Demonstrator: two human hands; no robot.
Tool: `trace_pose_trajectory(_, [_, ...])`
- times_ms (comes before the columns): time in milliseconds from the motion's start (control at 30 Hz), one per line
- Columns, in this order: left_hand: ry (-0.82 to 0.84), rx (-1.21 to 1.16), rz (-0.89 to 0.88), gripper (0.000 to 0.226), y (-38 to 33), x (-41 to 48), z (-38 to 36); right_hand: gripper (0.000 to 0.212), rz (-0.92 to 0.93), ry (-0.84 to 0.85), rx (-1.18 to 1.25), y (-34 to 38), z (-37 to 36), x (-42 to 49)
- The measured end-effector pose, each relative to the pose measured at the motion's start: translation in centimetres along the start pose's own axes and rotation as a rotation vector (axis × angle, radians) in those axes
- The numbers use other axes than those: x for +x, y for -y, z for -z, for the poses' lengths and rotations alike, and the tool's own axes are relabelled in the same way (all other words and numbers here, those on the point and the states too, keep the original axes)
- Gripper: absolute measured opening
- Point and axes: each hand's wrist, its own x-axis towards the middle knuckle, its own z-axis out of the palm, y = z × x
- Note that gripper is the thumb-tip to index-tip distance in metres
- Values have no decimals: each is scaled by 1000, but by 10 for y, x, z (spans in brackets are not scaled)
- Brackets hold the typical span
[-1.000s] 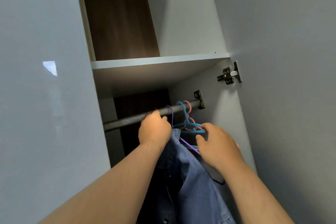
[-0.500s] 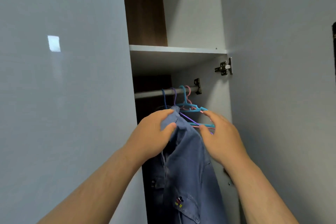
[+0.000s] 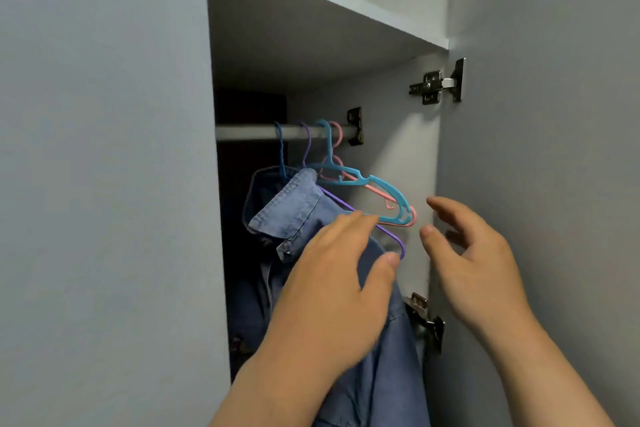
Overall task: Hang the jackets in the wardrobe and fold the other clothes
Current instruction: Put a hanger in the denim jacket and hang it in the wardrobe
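- Held left hand loose and open before the denim jacket, gripping nothing; could not tell whether touching cloth.
- Held right hand spread and empty, just right of the spare hangers.
- Found jacket hung from the rail, draped straight down, up and left of both hands, with the left nearer.
- Judged this jacket hung; probably a withdrawal next.

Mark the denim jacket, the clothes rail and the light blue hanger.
denim jacket (image 3: 294, 204), head view, on its collar.
clothes rail (image 3: 246, 132), head view, bare stretch left of the hooks.
light blue hanger (image 3: 390, 191), head view, its right shoulder arm.
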Motion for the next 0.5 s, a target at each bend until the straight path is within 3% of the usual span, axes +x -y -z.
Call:
trace_pose_trajectory(133, [-7,-93,131,55,21,33,-14,32,-65,8,-65,-15,-6,23])
trace_pose_trajectory(267, [-15,-153,268,54,15,65,-12,52,-181,64,-90,-5,-11,41])
trace_pose_trajectory(433, [106,-176,426,45,-3,87,6,51,-271,102,-120,33,-4,63])
trace_pose_trajectory(500, [152,-170,464,52,-14,96,15,47,-312,122,-132,50,0,72])
